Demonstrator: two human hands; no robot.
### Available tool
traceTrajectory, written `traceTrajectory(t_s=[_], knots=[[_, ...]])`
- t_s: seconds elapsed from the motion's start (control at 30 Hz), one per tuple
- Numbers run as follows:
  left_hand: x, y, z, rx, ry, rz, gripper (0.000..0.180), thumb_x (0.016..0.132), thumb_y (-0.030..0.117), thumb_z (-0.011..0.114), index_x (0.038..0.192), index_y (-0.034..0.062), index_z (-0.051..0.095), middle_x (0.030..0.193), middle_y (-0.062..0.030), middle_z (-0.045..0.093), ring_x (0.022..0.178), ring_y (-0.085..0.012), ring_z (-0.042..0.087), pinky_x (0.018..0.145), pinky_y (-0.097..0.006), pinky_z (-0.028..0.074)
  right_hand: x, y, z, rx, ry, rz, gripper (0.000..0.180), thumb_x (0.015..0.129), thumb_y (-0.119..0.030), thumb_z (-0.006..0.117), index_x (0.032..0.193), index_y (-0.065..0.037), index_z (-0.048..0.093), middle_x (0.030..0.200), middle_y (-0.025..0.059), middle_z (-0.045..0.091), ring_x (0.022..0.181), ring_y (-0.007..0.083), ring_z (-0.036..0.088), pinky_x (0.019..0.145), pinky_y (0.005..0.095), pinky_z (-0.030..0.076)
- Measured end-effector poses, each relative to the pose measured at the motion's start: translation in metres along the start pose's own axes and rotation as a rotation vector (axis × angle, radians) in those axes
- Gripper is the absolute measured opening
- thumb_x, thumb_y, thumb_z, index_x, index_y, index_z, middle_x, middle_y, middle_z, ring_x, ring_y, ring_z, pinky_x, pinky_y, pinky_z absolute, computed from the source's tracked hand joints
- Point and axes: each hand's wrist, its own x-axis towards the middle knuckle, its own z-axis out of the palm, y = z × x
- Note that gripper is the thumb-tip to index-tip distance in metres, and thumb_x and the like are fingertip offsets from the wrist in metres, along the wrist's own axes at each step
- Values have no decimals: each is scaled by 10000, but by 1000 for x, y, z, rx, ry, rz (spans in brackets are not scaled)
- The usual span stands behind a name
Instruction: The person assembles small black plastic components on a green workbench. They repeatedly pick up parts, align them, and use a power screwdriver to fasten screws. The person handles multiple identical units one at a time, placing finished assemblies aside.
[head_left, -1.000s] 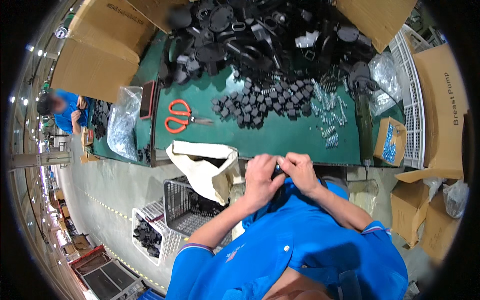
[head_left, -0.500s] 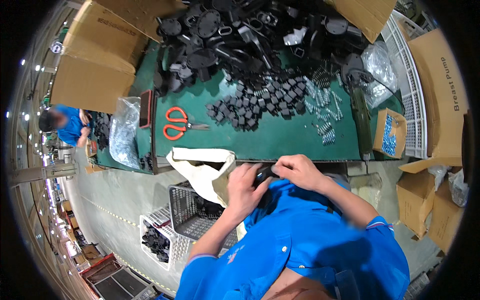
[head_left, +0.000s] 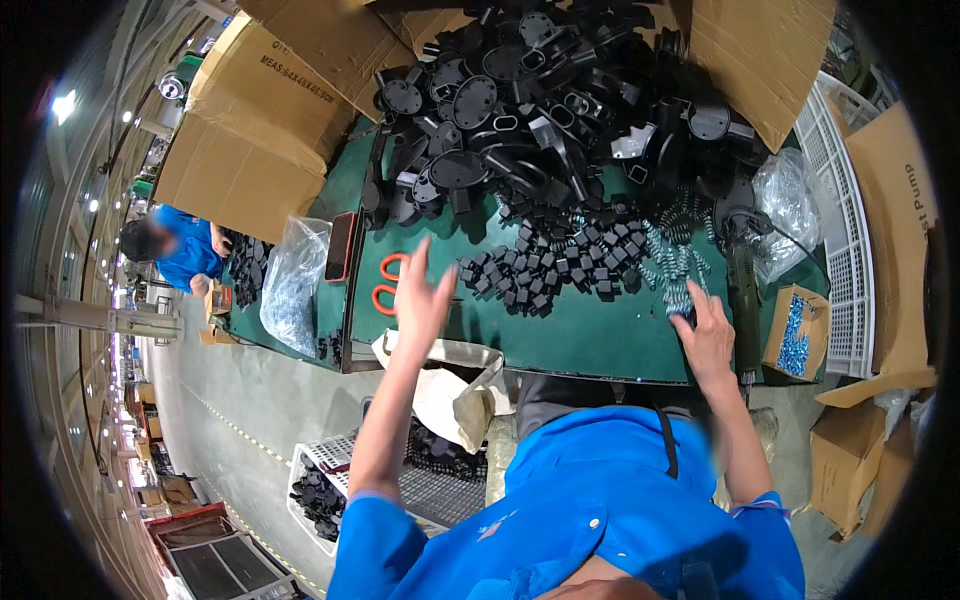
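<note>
My left hand (head_left: 424, 305) is raised over the left part of the table, fingers spread and nothing in them. It partly covers the orange-handled scissors (head_left: 385, 298). At the right, my right hand (head_left: 708, 338) is open, its fingertips at the near end of a heap of small metal springs (head_left: 672, 262); whether they touch a spring is hard to tell. Between the hands lies a pile of small black blocks (head_left: 560, 262). Behind it rises a large heap of black plastic parts (head_left: 505, 125).
A power screwdriver (head_left: 742, 300) lies beside a small box of blue screws (head_left: 796, 340). A phone (head_left: 341, 247) and plastic bag (head_left: 297, 290) are at the left. A cream cloth bag (head_left: 450, 400) hangs at the table edge above crates (head_left: 445, 490). A co-worker (head_left: 180, 245) sits far left.
My hands were together at the table's near edge with a small dark object. They have parted, the left rising over the scissors, the right reaching the springs. The object no longer shows in them.
</note>
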Motion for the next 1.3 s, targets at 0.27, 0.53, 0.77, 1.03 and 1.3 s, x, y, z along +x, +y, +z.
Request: traceTrajectory(t_s=[0.27,0.53,0.77,1.03,1.3], knots=[[206,5,66,352,-139,-243,606,759,366,795,1214,36,570,1144,-223,659,1085,-389,633,907,-471,510,83,16,36,123,274,-72,516,779,-54,718,1273,-23,572,1074,188,619,919,376,608,828,420,491],[145,46,18,298,102,9,530,714,200,717,1215,64,611,1093,-148,655,967,-368,657,851,-441,519,30,-3,0,260,142,56,367,804,-79,722,1154,-35,621,1002,115,634,664,202,645,647,345,505],[-42,138,38,371,-331,304,550,687,45,667,1223,94,552,1022,-150,534,820,-338,641,649,-441,556,34,-21,18,340,136,2,212,817,-117,705,1007,-30,669,896,112,648,738,280,659,667,367,506],[-82,193,100,166,-525,296,698,817,328,720,1368,-5,452,1226,-268,495,935,-394,635,706,-445,558,39,-10,-18,261,222,-4,200,822,-125,712,1004,-43,691,915,100,671,782,272,671,670,357,514],[-52,185,129,223,-486,296,370,876,366,635,796,4,638,757,-192,679,660,-347,686,597,-435,553,-25,95,-123,-548,100,427,240,822,-211,709,1017,-71,700,938,150,684,851,350,665,725,462,508]])
